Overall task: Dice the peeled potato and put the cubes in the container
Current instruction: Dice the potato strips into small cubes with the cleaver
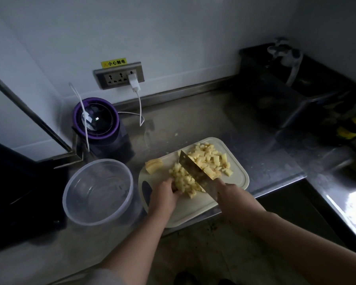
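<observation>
Potato cubes (208,160) heaped on board (193,210), beside empty container (99,192). Left fingers (174,187) curled onto the pile, right hand (228,192) clenched on knife (193,171). Seemed light, firm, slick, loose: better scooped on blade than pinched.

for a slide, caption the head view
Right hand holds cleaver amid potato cubes on cutting board; left hand steadies them, clear container alongside.
</observation>
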Available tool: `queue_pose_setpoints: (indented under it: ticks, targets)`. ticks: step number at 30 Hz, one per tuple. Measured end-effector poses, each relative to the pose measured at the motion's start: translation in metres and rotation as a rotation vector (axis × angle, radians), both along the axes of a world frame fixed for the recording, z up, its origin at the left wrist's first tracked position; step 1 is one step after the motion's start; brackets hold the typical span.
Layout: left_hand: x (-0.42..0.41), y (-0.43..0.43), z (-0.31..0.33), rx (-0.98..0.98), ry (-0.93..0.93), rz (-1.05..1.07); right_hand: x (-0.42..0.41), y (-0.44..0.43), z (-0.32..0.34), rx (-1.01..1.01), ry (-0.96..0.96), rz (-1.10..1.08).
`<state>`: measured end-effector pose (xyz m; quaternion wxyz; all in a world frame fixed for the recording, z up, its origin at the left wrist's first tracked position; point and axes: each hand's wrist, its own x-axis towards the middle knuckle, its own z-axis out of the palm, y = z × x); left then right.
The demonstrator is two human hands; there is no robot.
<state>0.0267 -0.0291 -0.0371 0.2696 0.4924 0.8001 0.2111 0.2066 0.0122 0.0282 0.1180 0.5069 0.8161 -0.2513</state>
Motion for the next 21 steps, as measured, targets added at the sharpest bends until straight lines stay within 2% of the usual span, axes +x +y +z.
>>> queue_pose_setpoints:
  ticks: [4,8,10,13,15,18,21]
  targets:
    - [-0.017,0.003,0.009,0.026,0.013,0.006,0.000,0.006,0.002,-0.011,0.038,-0.006]
    - [-0.050,0.024,0.035,0.111,0.298,0.014,-0.002,0.009,0.002,-0.010,0.062,0.011]
    - [-0.063,0.039,0.039,0.017,0.436,-0.053,-0.003,0.007,0.002,-0.033,0.066,0.025]
    - [-0.072,0.055,0.030,-0.200,0.531,-0.169,-0.005,0.001,0.000,-0.066,0.053,0.067]
    - [-0.073,0.059,0.023,-0.243,0.581,-0.201,-0.005,-0.004,-0.003,-0.082,0.035,0.113]
    - [-0.071,0.058,0.019,-0.222,0.591,-0.169,-0.006,-0.011,-0.006,-0.129,0.015,0.139]
    - [-0.071,0.054,0.021,-0.152,0.475,-0.102,-0.007,-0.013,-0.009,-0.168,-0.009,0.160]
